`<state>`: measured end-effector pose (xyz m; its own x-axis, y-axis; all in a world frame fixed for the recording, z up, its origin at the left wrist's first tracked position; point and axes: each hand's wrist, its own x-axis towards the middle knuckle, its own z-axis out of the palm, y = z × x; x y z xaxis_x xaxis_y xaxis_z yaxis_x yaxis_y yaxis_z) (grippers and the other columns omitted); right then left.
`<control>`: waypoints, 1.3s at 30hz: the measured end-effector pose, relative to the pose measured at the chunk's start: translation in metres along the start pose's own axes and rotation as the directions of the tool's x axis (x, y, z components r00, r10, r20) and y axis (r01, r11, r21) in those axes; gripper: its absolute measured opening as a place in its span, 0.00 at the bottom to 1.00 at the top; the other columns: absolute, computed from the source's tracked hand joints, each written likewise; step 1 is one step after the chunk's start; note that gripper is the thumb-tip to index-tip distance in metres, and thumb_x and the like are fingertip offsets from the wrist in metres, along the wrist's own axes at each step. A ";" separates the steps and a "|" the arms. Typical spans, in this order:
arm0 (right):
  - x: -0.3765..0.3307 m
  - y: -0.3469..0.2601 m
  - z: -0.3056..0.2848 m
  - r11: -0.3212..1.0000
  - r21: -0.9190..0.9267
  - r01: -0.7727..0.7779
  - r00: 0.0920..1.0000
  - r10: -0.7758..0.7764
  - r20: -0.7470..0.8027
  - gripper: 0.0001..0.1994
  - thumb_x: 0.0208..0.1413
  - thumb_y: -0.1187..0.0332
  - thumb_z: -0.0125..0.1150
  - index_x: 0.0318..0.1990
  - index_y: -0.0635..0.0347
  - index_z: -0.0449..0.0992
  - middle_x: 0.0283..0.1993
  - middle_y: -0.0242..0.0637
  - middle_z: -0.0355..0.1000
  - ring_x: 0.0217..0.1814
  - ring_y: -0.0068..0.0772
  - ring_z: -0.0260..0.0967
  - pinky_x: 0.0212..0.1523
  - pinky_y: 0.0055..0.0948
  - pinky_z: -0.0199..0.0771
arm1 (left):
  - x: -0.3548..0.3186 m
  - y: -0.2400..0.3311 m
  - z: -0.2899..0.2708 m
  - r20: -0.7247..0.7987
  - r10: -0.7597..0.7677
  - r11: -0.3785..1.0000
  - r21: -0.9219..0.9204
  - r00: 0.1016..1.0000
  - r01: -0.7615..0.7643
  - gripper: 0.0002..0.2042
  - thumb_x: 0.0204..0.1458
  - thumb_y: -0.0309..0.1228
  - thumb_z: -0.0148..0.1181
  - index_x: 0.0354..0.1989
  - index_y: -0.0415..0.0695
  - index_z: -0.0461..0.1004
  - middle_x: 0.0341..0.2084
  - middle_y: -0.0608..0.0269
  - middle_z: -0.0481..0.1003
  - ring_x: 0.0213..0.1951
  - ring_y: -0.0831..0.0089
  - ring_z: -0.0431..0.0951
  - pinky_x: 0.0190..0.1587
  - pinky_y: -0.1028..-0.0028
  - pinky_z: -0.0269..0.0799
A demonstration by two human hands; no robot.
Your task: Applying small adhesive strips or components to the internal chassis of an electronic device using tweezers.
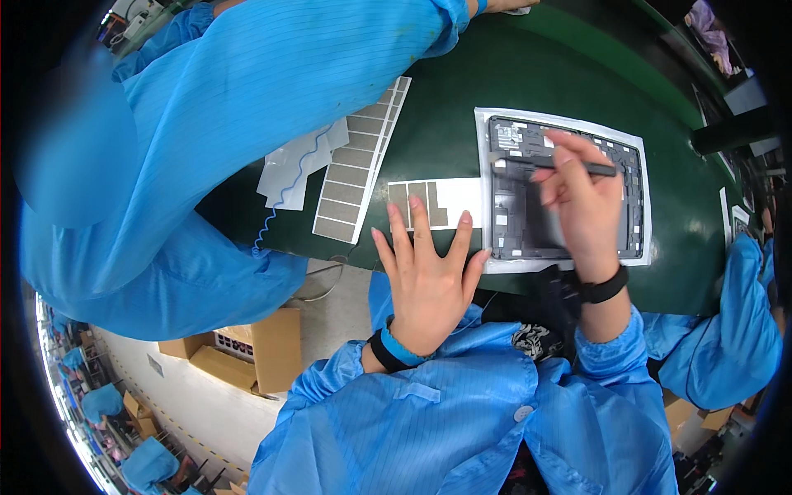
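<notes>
My left hand (431,276) lies flat with its fingers spread, the fingertips on and beside a white backing sheet (464,196) that carries a few grey rectangular stickers (418,195). To its right, a dark flat device housing (516,206) rests on a white liner (648,190) with its inner side up. Over the housing, my right hand (587,198) is closed around a slim black tool (528,159). The tool lies nearly level, its lighter end pointing left over the housing's left edge. I cannot tell what kind of tool it is.
A longer sheet of grey stickers (346,177) and some white papers (289,169) lie left on the green table (445,99). A co-worker's blue sleeve (272,74) reaches across the far left, with a coiled blue cord (268,219). An open cardboard box (276,351) stands on the floor.
</notes>
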<state>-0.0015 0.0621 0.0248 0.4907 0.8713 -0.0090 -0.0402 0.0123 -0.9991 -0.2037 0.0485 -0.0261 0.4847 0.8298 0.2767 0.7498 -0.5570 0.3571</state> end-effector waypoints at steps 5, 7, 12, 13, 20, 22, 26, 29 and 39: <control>0.019 0.014 -0.026 0.997 -0.043 -0.065 0.994 0.068 0.081 0.12 0.65 0.70 0.54 0.50 0.69 0.76 0.24 0.32 0.73 0.29 0.20 0.72 0.32 0.19 0.70 | 0.042 0.018 -0.016 -0.072 0.029 0.996 -0.078 0.997 -0.035 0.16 0.54 0.37 0.64 0.47 0.43 0.76 0.53 0.48 0.69 0.62 0.42 0.64 0.63 0.37 0.52; 0.018 0.016 -0.026 0.996 -0.024 -0.081 0.991 0.083 0.108 0.11 0.65 0.70 0.54 0.48 0.69 0.76 0.23 0.31 0.72 0.30 0.20 0.72 0.35 0.20 0.72 | 0.055 0.021 -0.013 -0.129 0.068 0.992 -0.096 0.989 -0.081 0.14 0.53 0.35 0.65 0.43 0.40 0.74 0.49 0.50 0.71 0.56 0.48 0.69 0.62 0.42 0.57; 0.017 0.019 -0.028 0.997 -0.062 -0.055 0.987 0.064 0.145 0.09 0.65 0.71 0.55 0.45 0.68 0.77 0.23 0.29 0.71 0.29 0.20 0.71 0.40 0.24 0.75 | 0.066 0.019 0.003 -0.107 0.083 0.985 -0.140 0.991 -0.098 0.17 0.50 0.30 0.67 0.46 0.38 0.73 0.48 0.50 0.71 0.51 0.52 0.71 0.54 0.56 0.65; 0.017 0.020 -0.029 0.997 -0.066 -0.045 0.987 0.054 0.151 0.09 0.65 0.71 0.55 0.45 0.68 0.77 0.23 0.29 0.71 0.28 0.20 0.71 0.40 0.23 0.75 | 0.066 0.019 0.004 -0.107 0.093 0.984 -0.140 0.990 -0.107 0.17 0.50 0.30 0.67 0.46 0.38 0.73 0.48 0.50 0.71 0.51 0.52 0.71 0.54 0.56 0.65; 0.018 0.021 -0.027 0.998 -0.052 -0.019 0.986 0.027 0.167 0.08 0.65 0.71 0.56 0.43 0.67 0.77 0.25 0.29 0.71 0.28 0.18 0.71 0.36 0.21 0.73 | 0.066 0.020 0.005 -0.100 0.094 0.986 -0.126 0.991 -0.106 0.19 0.49 0.29 0.67 0.48 0.37 0.72 0.49 0.51 0.71 0.51 0.52 0.71 0.53 0.57 0.65; 0.017 0.019 -0.026 0.997 -0.069 -0.028 0.988 0.038 0.149 0.08 0.65 0.71 0.56 0.43 0.68 0.77 0.26 0.29 0.72 0.28 0.18 0.71 0.34 0.20 0.72 | 0.068 0.020 0.006 -0.090 0.098 0.986 -0.128 0.991 -0.109 0.19 0.49 0.29 0.67 0.48 0.37 0.72 0.49 0.51 0.71 0.51 0.52 0.71 0.53 0.57 0.65; 0.018 0.019 -0.025 0.997 -0.064 -0.045 0.989 0.054 0.135 0.08 0.64 0.71 0.56 0.42 0.68 0.77 0.27 0.30 0.73 0.28 0.18 0.71 0.32 0.19 0.71 | 0.069 0.019 0.008 -0.084 0.106 0.985 -0.129 0.991 -0.116 0.19 0.49 0.30 0.67 0.49 0.37 0.72 0.49 0.51 0.71 0.51 0.52 0.71 0.53 0.57 0.65; 0.018 0.021 -0.025 0.997 -0.065 -0.046 0.989 0.054 0.134 0.08 0.64 0.71 0.57 0.42 0.68 0.77 0.28 0.30 0.73 0.28 0.18 0.71 0.32 0.19 0.71 | 0.070 0.023 0.006 -0.068 0.107 0.984 -0.138 0.992 -0.116 0.22 0.50 0.32 0.67 0.52 0.38 0.72 0.50 0.51 0.71 0.51 0.53 0.71 0.52 0.57 0.66; 0.015 0.017 -0.025 1.000 0.015 0.007 1.000 -0.008 0.023 0.09 0.65 0.69 0.55 0.41 0.67 0.77 0.28 0.33 0.74 0.27 0.18 0.70 0.29 0.18 0.68 | 0.070 0.027 0.005 -0.026 0.161 0.981 0.110 0.987 -0.157 0.30 0.50 0.44 0.66 0.60 0.42 0.72 0.59 0.42 0.65 0.61 0.47 0.63 0.58 0.52 0.63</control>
<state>0.0273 0.0629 0.0068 0.4706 0.8823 -0.0003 -0.0499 0.0262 -0.9984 -0.1470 0.0915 -0.0015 0.5873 0.7282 0.3532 0.7093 -0.6733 0.2087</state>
